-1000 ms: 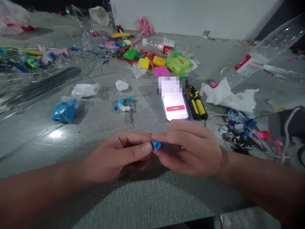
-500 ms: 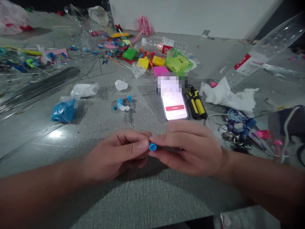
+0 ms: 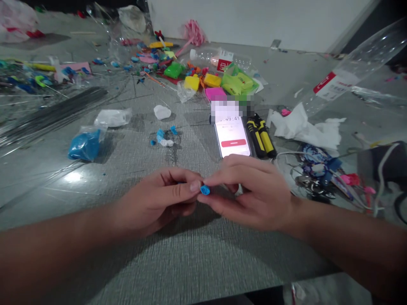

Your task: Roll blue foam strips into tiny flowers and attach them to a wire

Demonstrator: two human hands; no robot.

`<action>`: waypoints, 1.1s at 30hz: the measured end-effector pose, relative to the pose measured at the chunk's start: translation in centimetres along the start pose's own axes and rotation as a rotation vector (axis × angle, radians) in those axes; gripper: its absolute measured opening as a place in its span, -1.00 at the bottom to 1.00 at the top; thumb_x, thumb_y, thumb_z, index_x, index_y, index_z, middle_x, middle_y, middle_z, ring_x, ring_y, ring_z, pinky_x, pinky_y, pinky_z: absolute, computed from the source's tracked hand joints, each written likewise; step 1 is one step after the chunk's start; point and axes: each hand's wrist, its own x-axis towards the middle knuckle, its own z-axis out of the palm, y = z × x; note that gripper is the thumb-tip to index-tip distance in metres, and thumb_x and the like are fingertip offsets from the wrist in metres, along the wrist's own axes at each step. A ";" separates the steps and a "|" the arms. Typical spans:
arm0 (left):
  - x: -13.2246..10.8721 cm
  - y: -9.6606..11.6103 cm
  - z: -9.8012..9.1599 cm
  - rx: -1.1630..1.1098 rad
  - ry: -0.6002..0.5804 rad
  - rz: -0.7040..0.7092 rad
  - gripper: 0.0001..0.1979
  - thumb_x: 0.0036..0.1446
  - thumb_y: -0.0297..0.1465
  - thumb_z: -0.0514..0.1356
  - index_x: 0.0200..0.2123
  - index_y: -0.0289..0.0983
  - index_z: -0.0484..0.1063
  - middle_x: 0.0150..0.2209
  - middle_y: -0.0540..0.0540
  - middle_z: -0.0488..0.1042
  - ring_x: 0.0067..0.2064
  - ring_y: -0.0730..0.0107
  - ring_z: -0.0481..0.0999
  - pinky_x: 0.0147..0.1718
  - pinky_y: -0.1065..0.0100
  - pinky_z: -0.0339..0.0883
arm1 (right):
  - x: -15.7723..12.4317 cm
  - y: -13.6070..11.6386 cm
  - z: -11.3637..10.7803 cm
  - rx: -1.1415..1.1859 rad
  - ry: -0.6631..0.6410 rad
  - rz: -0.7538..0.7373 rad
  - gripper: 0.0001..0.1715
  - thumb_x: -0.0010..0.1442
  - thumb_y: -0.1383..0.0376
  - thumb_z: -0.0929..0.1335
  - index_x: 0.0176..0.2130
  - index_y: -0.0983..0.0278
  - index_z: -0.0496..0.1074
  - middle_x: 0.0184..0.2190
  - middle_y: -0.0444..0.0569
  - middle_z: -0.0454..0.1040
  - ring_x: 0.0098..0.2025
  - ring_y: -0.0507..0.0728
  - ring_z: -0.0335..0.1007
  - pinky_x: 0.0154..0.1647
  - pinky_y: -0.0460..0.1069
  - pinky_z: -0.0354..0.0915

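A small lump of blue modelling clay [image 3: 205, 190] with a creased face is pinched between both hands. My left hand [image 3: 162, 195] is closed, its thumb and forefinger gripping the lump's left side. From the right, the thumb and fingertips of my right hand [image 3: 251, 192] close round the same lump. Beyond the hands lie small blue and white clay pieces [image 3: 163, 139]. Farther left rests a bag of blue clay [image 3: 84, 145], near a white clay packet [image 3: 112, 118]. A loose white clay lump [image 3: 162, 112] sits behind the small pieces.
Just past my right hand lies a lit phone [image 3: 233, 137], beside yellow-black pliers [image 3: 261, 137]. Crumpled tissue [image 3: 305, 127] and a leaning plastic bottle [image 3: 349, 72] are at right. Thin wires [image 3: 54, 112] lie at left. Colourful clay packets [image 3: 212, 80] spread across the back.
Both hands have shifted slightly upward in the view. The blue lump has turned a little and shows a wider, creased face between the fingertips.
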 end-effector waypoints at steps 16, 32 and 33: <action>-0.1 0.5 -0.1 -0.112 -0.107 -0.006 -0.83 0.23 -0.41 0.32 -0.40 -0.35 0.53 -0.50 0.07 0.15 -0.50 0.63 0.06 -0.57 0.60 0.00 | 0.0 0.5 -0.2 -0.013 -0.059 0.022 -0.80 0.24 0.36 0.50 -0.10 0.33 0.57 -0.47 -0.16 0.47 -0.47 -0.06 0.29 -0.45 -0.14 0.31; 0.4 0.4 0.0 -0.045 0.048 0.079 -0.89 0.09 -0.40 0.44 -0.31 -0.33 0.67 -0.46 -0.04 0.45 -0.50 0.63 0.31 -0.59 0.63 0.16 | -0.4 1.0 -0.1 -0.092 -0.015 0.011 -0.79 0.29 0.36 0.47 -0.04 0.28 0.57 -0.40 -0.11 0.50 -0.41 -0.01 0.39 -0.41 -0.09 0.34; 0.4 0.3 0.0 -0.050 0.039 0.077 -0.89 0.09 -0.40 0.44 -0.31 -0.33 0.67 -0.45 -0.05 0.46 -0.50 0.63 0.32 -0.59 0.63 0.16 | -0.4 1.0 -0.1 -0.097 -0.015 0.006 -0.79 0.29 0.36 0.46 -0.05 0.30 0.57 -0.41 -0.10 0.50 -0.41 -0.01 0.39 -0.41 -0.08 0.33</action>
